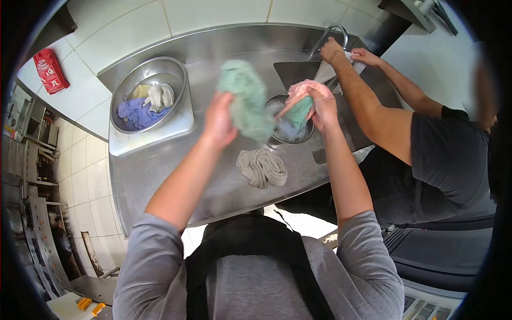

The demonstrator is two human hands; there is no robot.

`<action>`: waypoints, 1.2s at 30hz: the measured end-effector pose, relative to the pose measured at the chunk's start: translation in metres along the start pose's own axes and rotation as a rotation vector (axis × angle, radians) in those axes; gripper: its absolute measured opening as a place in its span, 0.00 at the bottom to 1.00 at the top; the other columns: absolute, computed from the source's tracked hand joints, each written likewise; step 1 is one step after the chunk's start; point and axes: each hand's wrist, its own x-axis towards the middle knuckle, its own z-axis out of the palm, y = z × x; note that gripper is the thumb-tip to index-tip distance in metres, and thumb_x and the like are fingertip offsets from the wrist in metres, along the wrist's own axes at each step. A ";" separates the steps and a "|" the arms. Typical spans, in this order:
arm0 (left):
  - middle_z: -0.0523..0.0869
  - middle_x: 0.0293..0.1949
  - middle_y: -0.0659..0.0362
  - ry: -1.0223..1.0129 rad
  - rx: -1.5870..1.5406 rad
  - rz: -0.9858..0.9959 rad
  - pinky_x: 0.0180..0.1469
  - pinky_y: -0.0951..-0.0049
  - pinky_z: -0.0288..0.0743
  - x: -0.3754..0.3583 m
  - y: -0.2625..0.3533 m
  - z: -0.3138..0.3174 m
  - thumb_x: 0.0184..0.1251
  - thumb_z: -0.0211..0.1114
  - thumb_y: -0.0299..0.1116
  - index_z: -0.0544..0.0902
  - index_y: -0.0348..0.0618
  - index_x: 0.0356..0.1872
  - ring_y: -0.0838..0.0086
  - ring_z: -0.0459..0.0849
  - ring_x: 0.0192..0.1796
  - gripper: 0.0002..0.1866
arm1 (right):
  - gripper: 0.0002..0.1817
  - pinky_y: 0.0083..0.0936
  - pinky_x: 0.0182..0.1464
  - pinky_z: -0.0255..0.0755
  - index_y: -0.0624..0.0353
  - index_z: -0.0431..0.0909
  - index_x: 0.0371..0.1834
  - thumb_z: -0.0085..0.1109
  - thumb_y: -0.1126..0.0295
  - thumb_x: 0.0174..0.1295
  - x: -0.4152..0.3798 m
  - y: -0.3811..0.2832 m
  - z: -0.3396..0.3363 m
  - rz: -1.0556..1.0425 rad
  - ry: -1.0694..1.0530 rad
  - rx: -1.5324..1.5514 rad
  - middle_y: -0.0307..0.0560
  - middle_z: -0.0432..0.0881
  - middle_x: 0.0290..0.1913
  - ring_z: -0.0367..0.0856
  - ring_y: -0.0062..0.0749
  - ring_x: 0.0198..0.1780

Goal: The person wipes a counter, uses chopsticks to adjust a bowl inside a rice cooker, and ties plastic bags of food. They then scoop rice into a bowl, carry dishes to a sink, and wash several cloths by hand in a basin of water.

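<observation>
My left hand (220,121) is closed on the edge of a light green cloth (245,98), raised over the steel counter and blurred by motion. In my right hand (324,111) is a bunched pink cloth (303,90), held over a metal bowl (276,143) of sudsy water. A darker green textured piece (300,112) shows just under the pink cloth, beside my right fingers. On the counter in front of the bowl lies a twisted grey cloth (261,168).
At the left, a large steel bowl (184,80) with purple, white and yellowish cloths rests on a white board (184,120). A co-worker's hands (333,50) handle a white cloth (325,72) near the tap (341,29) at the sink. A red packet (50,71) is at far left.
</observation>
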 end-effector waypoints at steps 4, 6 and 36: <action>0.77 0.56 0.50 -0.044 0.823 0.255 0.59 0.52 0.71 0.035 -0.071 0.033 0.68 0.56 0.36 0.65 0.43 0.62 0.54 0.77 0.58 0.24 | 0.12 0.28 0.30 0.76 0.61 0.73 0.49 0.57 0.74 0.63 0.001 0.013 -0.004 -0.007 0.046 -0.116 0.46 0.82 0.38 0.81 0.30 0.32; 0.77 0.52 0.50 -0.242 1.462 0.491 0.58 0.52 0.71 0.051 -0.118 0.013 0.64 0.62 0.37 0.69 0.43 0.58 0.54 0.76 0.57 0.23 | 0.13 0.29 0.21 0.70 0.62 0.72 0.51 0.54 0.73 0.64 0.010 0.034 -0.022 0.059 0.006 -0.279 0.44 0.81 0.38 0.77 0.29 0.25; 0.77 0.61 0.52 -0.072 0.773 -0.224 0.58 0.67 0.72 0.055 -0.140 0.039 0.43 0.79 0.30 0.58 0.43 0.71 0.61 0.77 0.60 0.52 | 0.08 0.24 0.24 0.65 0.56 0.71 0.23 0.60 0.79 0.52 -0.008 0.025 -0.019 0.003 -0.148 -0.343 0.36 0.73 0.23 0.70 0.22 0.22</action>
